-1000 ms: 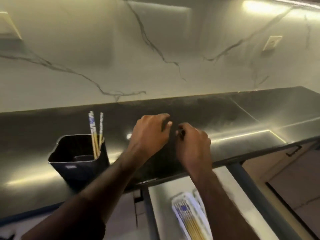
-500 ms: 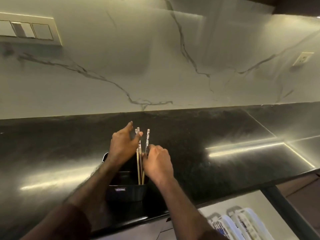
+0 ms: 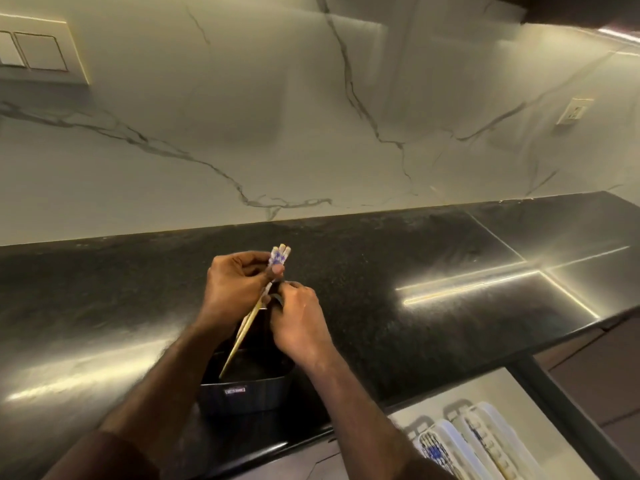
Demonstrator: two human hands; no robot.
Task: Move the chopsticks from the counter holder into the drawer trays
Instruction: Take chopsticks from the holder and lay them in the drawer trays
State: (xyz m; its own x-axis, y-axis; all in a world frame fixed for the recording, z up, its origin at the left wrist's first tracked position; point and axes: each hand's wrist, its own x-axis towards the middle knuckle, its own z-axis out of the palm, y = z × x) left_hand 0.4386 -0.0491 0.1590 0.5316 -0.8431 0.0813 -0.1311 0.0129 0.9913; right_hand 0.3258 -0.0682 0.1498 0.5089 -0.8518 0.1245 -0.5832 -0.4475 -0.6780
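Note:
A dark square holder (image 3: 242,393) stands near the front edge of the black counter (image 3: 398,271). My left hand (image 3: 232,289) grips a bundle of wooden chopsticks (image 3: 247,327) near their blue-and-white patterned tops, which stick out above my fingers. The bundle is tilted, its tips still down inside the holder. My right hand (image 3: 298,323) is curled right beside the bundle above the holder's rim; whether it holds anything is unclear. At the bottom right the open drawer (image 3: 502,393) holds white trays (image 3: 485,441), one with patterned chopsticks in it.
A marble backsplash (image 3: 311,116) rises behind the counter, with a switch plate (image 3: 38,53) at the top left and a socket (image 3: 575,110) at the right. The drawer's dark side rail (image 3: 554,400) runs along its right edge.
Both hands moved left from the bare counter to the holder. My left hand closed on the chopsticks, gathered them into a bundle and tilted them. The camera view shifted left.

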